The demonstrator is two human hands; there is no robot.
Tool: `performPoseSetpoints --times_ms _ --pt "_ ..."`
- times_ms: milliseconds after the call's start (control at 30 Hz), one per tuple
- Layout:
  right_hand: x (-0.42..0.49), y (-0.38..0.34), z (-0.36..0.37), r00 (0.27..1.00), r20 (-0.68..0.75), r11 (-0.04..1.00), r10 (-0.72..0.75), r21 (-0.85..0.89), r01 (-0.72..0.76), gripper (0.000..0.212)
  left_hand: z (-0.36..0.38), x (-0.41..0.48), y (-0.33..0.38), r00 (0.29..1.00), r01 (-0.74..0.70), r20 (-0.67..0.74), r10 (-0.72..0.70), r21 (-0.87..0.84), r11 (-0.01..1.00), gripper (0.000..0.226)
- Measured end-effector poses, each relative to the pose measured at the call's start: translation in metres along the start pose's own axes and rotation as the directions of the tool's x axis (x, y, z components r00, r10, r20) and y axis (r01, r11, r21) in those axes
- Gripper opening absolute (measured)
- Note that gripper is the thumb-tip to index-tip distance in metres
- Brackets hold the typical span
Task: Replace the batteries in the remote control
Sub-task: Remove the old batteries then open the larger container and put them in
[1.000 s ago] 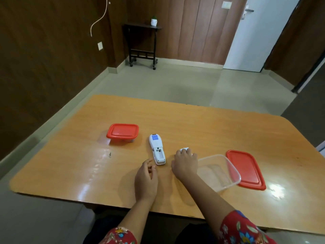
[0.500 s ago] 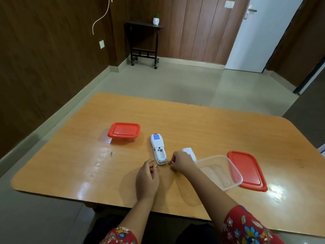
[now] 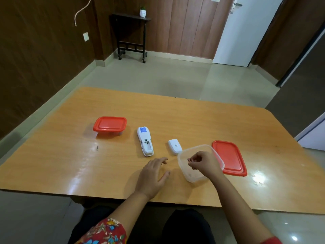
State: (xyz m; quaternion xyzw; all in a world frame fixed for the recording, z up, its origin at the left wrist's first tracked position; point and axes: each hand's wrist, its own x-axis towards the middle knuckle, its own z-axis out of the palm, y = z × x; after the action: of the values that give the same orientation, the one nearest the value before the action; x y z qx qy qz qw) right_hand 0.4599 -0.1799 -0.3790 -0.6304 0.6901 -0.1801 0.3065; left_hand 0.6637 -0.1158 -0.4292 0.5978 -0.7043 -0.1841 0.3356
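Place: home room.
Far beyond fingers [image 3: 158,161]: wood-panelled wall [image 3: 184,27], white door [image 3: 246,32], side table [image 3: 130,15] with plant pot [image 3: 142,12].
Under fingers: orange wooden table [image 3: 175,117].

The orange-brown wooden tabletop [image 3: 175,111] was smooth and glossy, with bright glare patches. The white plastic remote control [image 3: 145,140] and white plastic battery cover [image 3: 174,146] looked smooth, with a dull sheen. The clear plastic rectangular tub [image 3: 182,166] was translucent and faintly cloudy. The loose red plastic lid [image 3: 228,158] and red-lidded plastic box [image 3: 110,124] showed a soft sheen. The red floral cloth sleeve [image 3: 105,233] looked matt.
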Motion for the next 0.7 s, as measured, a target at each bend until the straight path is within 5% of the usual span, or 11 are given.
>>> performPoseSetpoints --times_ms 133,267,400,500,700 --pt "0.002 0.003 0.002 0.999 0.014 0.996 0.038 -0.083 -0.037 0.009 0.025 0.001 0.031 0.992 0.128 0.035 -0.124 -0.181 0.975 0.085" --pt "-0.001 0.014 -0.013 0.992 -0.123 0.974 0.022 -0.221 -0.049 0.022 0.044 0.001 0.041 0.991 0.081 0.116 -0.073 -0.072 0.994 0.128" --pt "-0.007 0.033 -0.039 0.921 -0.388 0.998 -0.038 -0.062 0.015 0.019 0.048 0.006 0.042 0.985 0.135 0.109 -0.132 -0.021 0.991 0.139" --pt "0.001 0.06 -0.064 0.817 -0.564 0.992 0.12 0.091 -0.083 0.019 0.05 0.007 0.052 0.985 0.148 0.089 -0.147 -0.003 0.989 0.139" --pt "0.04 0.096 -0.076 0.882 -0.214 0.886 0.421 -0.114 -0.45 0.091 0.055 0.011 0.058 0.985 0.165 0.06 -0.162 -0.049 0.985 0.131"
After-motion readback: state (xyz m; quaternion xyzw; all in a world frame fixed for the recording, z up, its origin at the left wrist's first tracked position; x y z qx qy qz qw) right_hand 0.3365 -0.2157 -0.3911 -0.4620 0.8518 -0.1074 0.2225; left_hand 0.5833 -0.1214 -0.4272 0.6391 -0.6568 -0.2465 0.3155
